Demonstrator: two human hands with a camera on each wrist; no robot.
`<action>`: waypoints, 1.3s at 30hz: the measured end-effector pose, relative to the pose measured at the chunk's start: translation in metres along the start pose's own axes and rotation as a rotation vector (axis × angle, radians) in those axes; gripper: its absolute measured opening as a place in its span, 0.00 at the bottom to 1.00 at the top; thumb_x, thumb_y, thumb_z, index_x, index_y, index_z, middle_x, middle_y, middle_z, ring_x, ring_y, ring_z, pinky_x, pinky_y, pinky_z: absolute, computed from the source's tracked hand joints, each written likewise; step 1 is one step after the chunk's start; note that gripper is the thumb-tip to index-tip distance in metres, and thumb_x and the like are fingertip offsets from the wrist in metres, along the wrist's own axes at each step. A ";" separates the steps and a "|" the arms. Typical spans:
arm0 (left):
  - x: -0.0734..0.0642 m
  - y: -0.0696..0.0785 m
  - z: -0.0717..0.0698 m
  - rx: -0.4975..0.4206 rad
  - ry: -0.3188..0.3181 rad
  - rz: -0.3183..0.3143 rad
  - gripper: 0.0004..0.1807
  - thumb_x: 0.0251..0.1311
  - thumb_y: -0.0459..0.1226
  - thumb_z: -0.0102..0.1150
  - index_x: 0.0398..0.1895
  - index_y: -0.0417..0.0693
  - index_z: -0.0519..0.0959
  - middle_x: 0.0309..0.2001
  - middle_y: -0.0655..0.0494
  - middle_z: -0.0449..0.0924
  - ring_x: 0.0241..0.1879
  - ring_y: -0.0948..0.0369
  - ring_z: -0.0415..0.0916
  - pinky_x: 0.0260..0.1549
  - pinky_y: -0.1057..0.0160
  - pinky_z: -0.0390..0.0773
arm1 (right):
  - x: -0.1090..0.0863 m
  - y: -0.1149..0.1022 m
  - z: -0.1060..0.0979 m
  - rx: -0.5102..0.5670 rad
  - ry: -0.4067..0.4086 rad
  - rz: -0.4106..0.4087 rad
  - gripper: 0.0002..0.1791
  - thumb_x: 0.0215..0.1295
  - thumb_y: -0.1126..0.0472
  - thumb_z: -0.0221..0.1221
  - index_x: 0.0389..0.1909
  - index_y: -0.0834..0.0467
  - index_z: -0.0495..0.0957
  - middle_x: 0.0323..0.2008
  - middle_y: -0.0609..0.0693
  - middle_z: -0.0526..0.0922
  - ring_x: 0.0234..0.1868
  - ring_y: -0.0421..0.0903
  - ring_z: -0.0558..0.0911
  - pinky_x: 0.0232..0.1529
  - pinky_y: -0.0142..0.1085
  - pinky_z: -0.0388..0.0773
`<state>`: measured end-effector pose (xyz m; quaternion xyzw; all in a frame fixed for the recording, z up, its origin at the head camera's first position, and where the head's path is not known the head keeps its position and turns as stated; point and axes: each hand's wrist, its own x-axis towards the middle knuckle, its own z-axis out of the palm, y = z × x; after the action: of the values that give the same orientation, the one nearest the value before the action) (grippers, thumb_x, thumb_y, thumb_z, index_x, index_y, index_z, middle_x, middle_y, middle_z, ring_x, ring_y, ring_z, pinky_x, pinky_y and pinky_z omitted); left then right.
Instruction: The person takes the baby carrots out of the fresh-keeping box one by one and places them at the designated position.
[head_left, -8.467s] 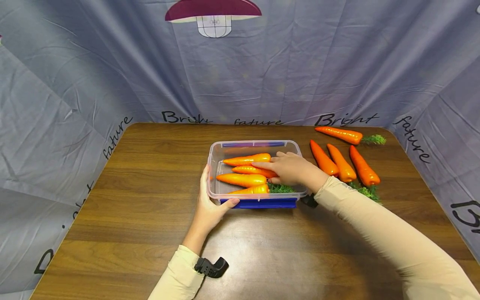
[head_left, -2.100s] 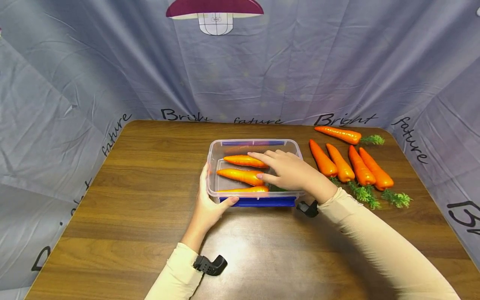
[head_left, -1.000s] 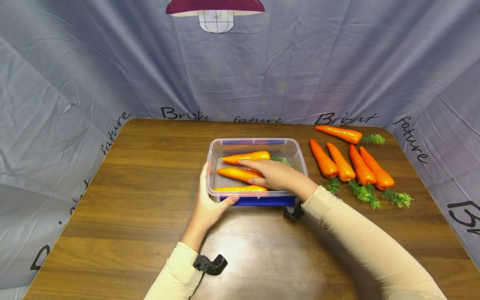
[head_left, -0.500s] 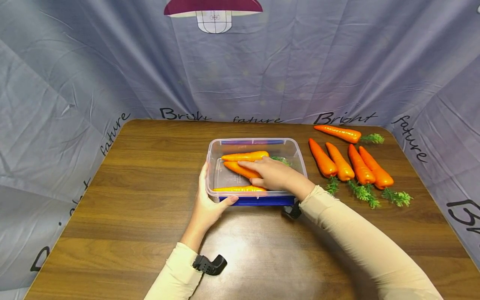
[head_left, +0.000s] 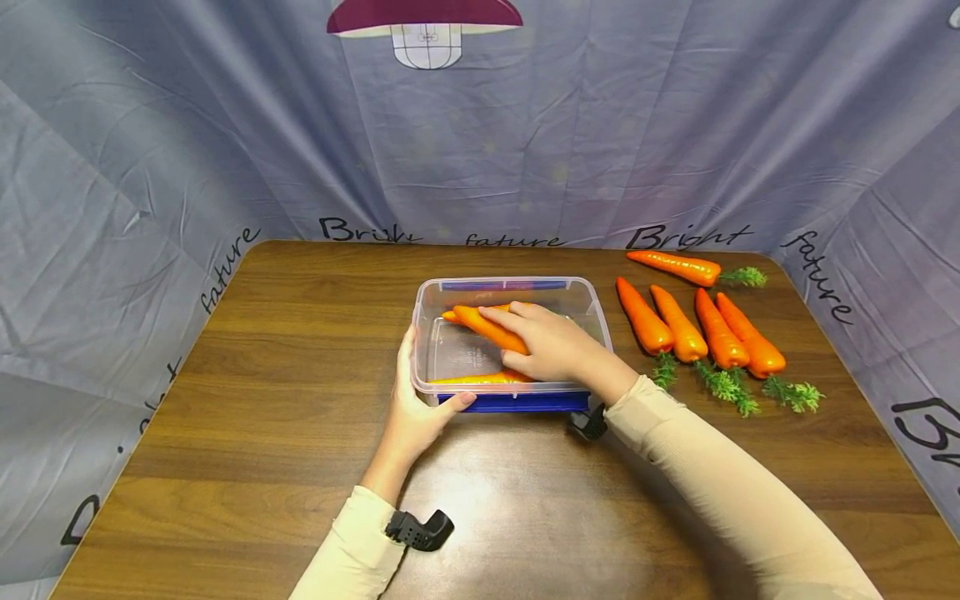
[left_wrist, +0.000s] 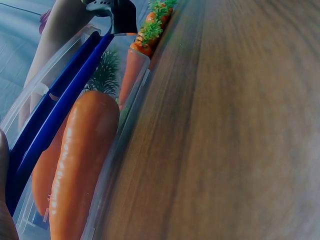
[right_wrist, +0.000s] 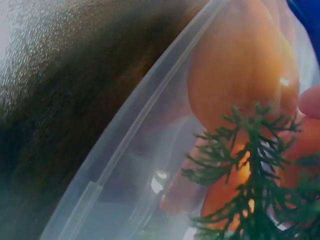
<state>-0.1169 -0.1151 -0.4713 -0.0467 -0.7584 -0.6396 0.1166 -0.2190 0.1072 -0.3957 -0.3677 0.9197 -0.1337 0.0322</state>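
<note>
A clear plastic food container (head_left: 517,388) with blue clip flaps sits mid-table in the head view. My left hand (head_left: 414,423) grips its left end, thumb over the front rim. Inside the container, my right hand (head_left: 558,346) holds a toy carrot (head_left: 486,327) by its thick end, the tip slanting up to the back left. Behind that one, another carrot (head_left: 448,317) is mostly covered. A third carrot (head_left: 483,379) lies along the front wall, large in the left wrist view (left_wrist: 85,165). Green leaves (right_wrist: 252,180) fill the lower part of the right wrist view.
Right of the container, several carrots (head_left: 677,325) lie side by side with leafy tops toward me. One more carrot (head_left: 675,267) lies crosswise behind them. The brown wooden table (head_left: 300,333) runs back to a grey printed curtain (head_left: 480,150).
Since the oldest frame, one carrot has left the container and joined the row at right. Over the last second, my right hand has shifted the middle carrot backward and upward; my left hand stays put.
</note>
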 end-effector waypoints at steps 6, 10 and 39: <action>0.000 -0.001 0.000 -0.008 -0.005 0.010 0.64 0.45 0.46 0.80 0.79 0.72 0.43 0.80 0.53 0.46 0.76 0.50 0.52 0.74 0.43 0.53 | -0.008 0.000 -0.005 -0.077 0.199 -0.032 0.36 0.65 0.48 0.60 0.74 0.42 0.63 0.47 0.50 0.76 0.44 0.50 0.75 0.38 0.47 0.78; 0.000 -0.002 0.000 -0.002 -0.003 0.020 0.64 0.45 0.46 0.80 0.79 0.71 0.43 0.80 0.53 0.46 0.76 0.50 0.51 0.73 0.41 0.52 | -0.013 0.001 -0.010 -0.102 0.275 -0.023 0.35 0.66 0.48 0.60 0.74 0.40 0.63 0.46 0.50 0.76 0.43 0.51 0.75 0.37 0.46 0.77; -0.001 0.000 0.001 -0.037 0.006 0.014 0.65 0.44 0.39 0.81 0.78 0.73 0.44 0.78 0.62 0.49 0.76 0.54 0.51 0.75 0.48 0.51 | -0.121 0.013 -0.057 -0.167 0.326 0.284 0.38 0.66 0.48 0.58 0.77 0.41 0.57 0.51 0.55 0.79 0.42 0.57 0.80 0.33 0.53 0.77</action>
<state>-0.1164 -0.1137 -0.4714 -0.0519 -0.7458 -0.6528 0.1226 -0.1488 0.2114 -0.3491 -0.2096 0.9631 -0.1089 -0.1288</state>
